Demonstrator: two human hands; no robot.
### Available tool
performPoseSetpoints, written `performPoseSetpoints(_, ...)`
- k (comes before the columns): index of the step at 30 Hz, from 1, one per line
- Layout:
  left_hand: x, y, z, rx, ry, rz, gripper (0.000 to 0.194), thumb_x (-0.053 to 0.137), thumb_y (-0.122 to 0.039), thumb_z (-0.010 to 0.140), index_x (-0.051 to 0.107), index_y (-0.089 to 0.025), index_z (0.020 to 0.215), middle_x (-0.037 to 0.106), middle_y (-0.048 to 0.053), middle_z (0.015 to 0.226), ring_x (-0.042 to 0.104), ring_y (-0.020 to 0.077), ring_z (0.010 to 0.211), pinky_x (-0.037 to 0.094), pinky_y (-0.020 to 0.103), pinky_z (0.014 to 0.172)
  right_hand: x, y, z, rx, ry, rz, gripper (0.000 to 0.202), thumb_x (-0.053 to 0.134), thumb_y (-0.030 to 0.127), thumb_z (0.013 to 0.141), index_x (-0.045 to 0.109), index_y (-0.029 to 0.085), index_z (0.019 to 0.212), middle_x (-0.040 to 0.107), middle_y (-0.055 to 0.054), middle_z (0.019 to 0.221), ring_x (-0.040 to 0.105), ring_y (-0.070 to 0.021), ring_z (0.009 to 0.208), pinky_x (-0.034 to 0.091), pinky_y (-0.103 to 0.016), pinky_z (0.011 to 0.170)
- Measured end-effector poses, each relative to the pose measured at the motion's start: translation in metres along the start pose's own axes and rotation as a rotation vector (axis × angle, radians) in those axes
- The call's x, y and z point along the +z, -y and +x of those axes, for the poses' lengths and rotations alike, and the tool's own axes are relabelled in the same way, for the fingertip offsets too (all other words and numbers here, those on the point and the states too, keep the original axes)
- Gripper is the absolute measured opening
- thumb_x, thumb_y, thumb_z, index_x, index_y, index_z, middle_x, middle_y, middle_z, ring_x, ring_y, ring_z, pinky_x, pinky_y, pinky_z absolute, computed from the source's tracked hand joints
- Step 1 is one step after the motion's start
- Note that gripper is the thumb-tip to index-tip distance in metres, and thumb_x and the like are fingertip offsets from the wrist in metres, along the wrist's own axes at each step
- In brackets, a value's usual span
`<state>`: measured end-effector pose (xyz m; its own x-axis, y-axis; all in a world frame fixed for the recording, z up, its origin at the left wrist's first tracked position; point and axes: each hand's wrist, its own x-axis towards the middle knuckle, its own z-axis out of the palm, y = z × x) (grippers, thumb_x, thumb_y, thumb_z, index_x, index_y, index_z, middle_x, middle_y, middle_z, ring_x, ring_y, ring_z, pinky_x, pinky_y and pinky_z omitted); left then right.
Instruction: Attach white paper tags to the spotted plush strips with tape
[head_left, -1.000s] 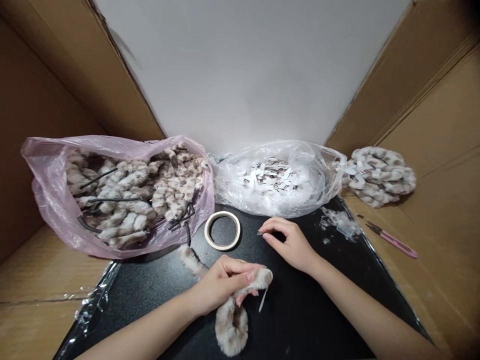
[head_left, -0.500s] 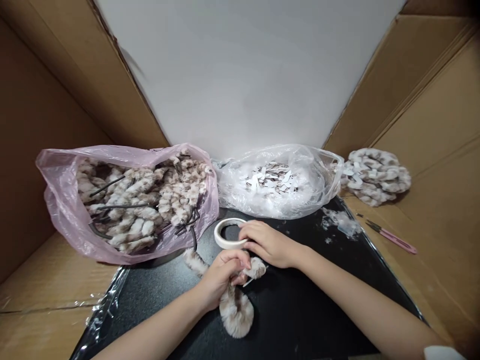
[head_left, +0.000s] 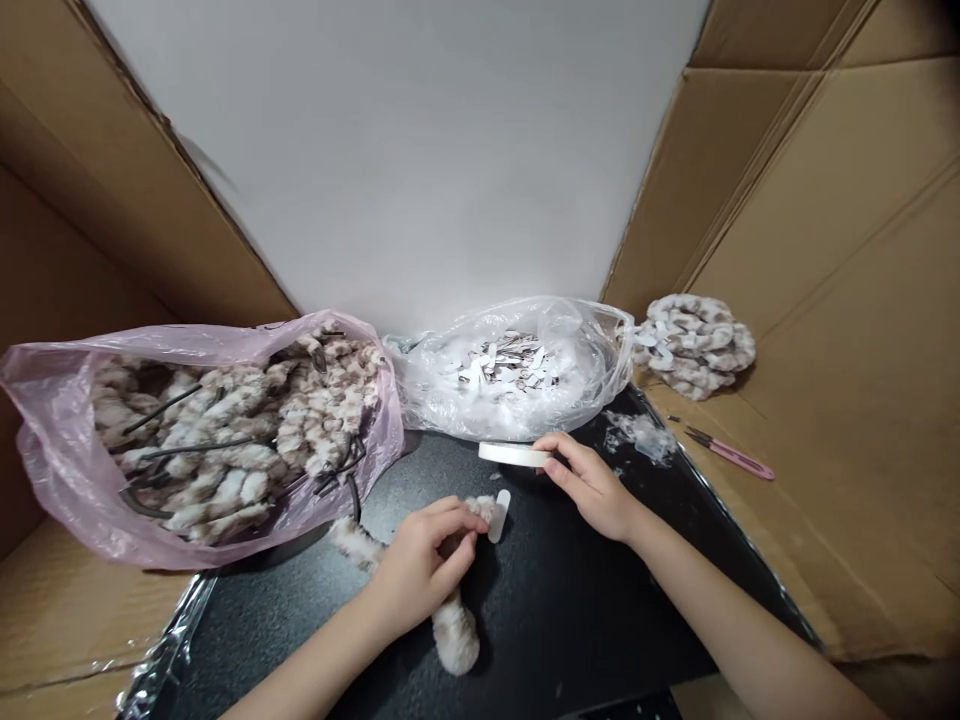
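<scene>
My left hand (head_left: 431, 560) is closed on a fluffy beige-and-white fur strip (head_left: 456, 635) near the front of the black tabletop. The strip bends below the hand, and another stretch of it lies to the left, towards a dark cord. Just past my fingertips, at the strip's tufted end, is a small white rounded tag (head_left: 499, 516). My right hand (head_left: 589, 487) pinches the right side of a roll of white tape (head_left: 513, 455), which is held edge-on above the table. Part of the fur strip is hidden under my left hand.
A pink plastic bag (head_left: 67, 510) full of fur strips and dark cords lies at the left. Behind the tape is a clear bag (head_left: 442, 400) of small white tags. Bundled fur (head_left: 701, 345), a pink-handled cutter (head_left: 731, 455) and plastic scraps (head_left: 641, 437) are at the right. Cardboard walls flank the table.
My right hand has picked up the tape roll and turned it edge-on. The fur strip's end and white tag now show beyond my left fingertips. The camera view has shifted right.
</scene>
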<state>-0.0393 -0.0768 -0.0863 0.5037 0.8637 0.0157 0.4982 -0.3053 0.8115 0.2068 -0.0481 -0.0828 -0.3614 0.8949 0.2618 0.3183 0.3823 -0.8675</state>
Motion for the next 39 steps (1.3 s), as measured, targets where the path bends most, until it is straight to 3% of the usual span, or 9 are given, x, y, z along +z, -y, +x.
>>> performPoseSetpoints(6, 0.007, -0.002, 0.005, 0.226, 0.112, 0.460, 0.025, 0.046, -0.015, 0.087, 0.065, -0.020, 0.102, 0.064, 0.009, 0.094, 0.056, 0.0225, 0.085, 0.045, 0.034, 0.075, -0.003, -0.011, -0.004, 0.005, -0.142, 0.048, 0.022, 0.043, 0.037, 0.096, 0.057, 0.020, 0.101, 0.059, -0.005, 0.092, 0.057, -0.0195, 0.089, 0.045, -0.032, 0.082)
performPoseSetpoints(11, 0.000, -0.004, 0.001, 0.268, 0.144, 0.493, 0.025, 0.050, -0.021, 0.088, 0.066, -0.025, 0.107, 0.057, 0.010, 0.122, 0.056, 0.0251, 0.101, 0.046, 0.039, 0.085, -0.002, -0.011, -0.007, -0.027, -0.156, 0.047, 0.022, 0.043, 0.036, 0.097, 0.057, 0.020, 0.101, 0.057, -0.005, 0.093, 0.056, -0.0191, 0.089, 0.044, -0.032, 0.082)
performPoseSetpoints(16, -0.021, -0.015, 0.008, 0.305, -0.291, 0.473, 0.038, 0.057, -0.025, 0.085, 0.053, -0.021, 0.123, 0.051, 0.015, 0.129, 0.048, 0.0299, 0.119, 0.040, 0.045, 0.099, 0.002, -0.004, -0.009, -0.095, -0.135, 0.050, 0.024, 0.040, 0.038, 0.098, 0.057, 0.020, 0.099, 0.057, -0.005, 0.092, 0.055, -0.0193, 0.088, 0.044, -0.033, 0.082)
performPoseSetpoints(18, -0.031, -0.027, 0.019, 0.323, -0.320, 0.482, 0.050, 0.060, -0.030, 0.084, 0.046, -0.020, 0.131, 0.047, 0.016, 0.135, 0.043, 0.0322, 0.125, 0.034, 0.048, 0.103, 0.004, 0.005, -0.007, -0.140, -0.111, 0.037, 0.027, 0.037, 0.039, 0.099, 0.057, 0.021, 0.099, 0.058, -0.006, 0.091, 0.054, -0.0199, 0.089, 0.044, -0.034, 0.082)
performPoseSetpoints(23, -0.056, -0.060, 0.053, 0.382, 0.110, 0.131, 0.033, 0.038, -0.039, 0.096, 0.061, -0.019, 0.084, 0.061, 0.006, 0.081, 0.057, 0.0214, 0.083, 0.040, 0.037, 0.092, -0.009, 0.051, 0.012, -0.336, -0.090, 0.010, 0.026, 0.037, 0.036, 0.099, 0.057, 0.023, 0.110, 0.061, -0.006, 0.098, 0.054, -0.0204, 0.097, 0.044, -0.036, 0.091)
performPoseSetpoints(26, -0.068, -0.070, 0.061, 0.452, 0.009, -0.041, 0.039, 0.037, -0.048, 0.094, 0.057, -0.018, 0.078, 0.052, 0.005, 0.075, 0.052, 0.0204, 0.075, 0.042, 0.033, 0.077, -0.027, 0.078, 0.031, -0.363, -0.223, 0.098, 0.032, 0.043, 0.044, 0.096, 0.051, 0.028, 0.122, 0.056, -0.007, 0.123, 0.048, -0.0233, 0.120, 0.036, -0.041, 0.106)
performPoseSetpoints(30, -0.075, -0.067, 0.062, 0.543, -0.126, -0.103, 0.035, 0.043, -0.050, 0.091, 0.057, -0.020, 0.081, 0.049, 0.003, 0.073, 0.048, 0.0208, 0.077, 0.038, 0.037, 0.089, -0.040, 0.088, 0.060, -0.233, -0.211, 0.345, 0.049, 0.046, 0.054, 0.092, 0.042, 0.030, 0.134, 0.044, -0.009, 0.142, 0.040, -0.0253, 0.132, 0.034, -0.043, 0.108)
performPoseSetpoints(35, -0.079, -0.050, 0.058, 0.569, -0.225, -0.264, 0.030, 0.043, -0.047, 0.092, 0.054, -0.022, 0.082, 0.050, 0.002, 0.075, 0.049, 0.0203, 0.081, 0.030, 0.040, 0.101, -0.025, 0.077, 0.086, -0.044, 0.185, 0.574, 0.055, 0.051, 0.067, 0.082, 0.057, 0.019, 0.107, 0.059, -0.010, 0.105, 0.058, -0.0211, 0.095, 0.048, -0.036, 0.084)
performPoseSetpoints(39, -0.089, -0.048, 0.053, 0.478, -0.158, -0.216, 0.039, 0.040, -0.055, 0.091, 0.053, -0.020, 0.081, 0.052, 0.002, 0.076, 0.049, 0.0201, 0.080, 0.035, 0.036, 0.094, -0.008, 0.076, 0.081, -0.067, 0.117, 0.423, 0.056, 0.046, 0.075, 0.080, 0.050, 0.019, 0.073, 0.045, 0.000, 0.073, 0.047, -0.0146, 0.070, 0.045, -0.028, 0.069)
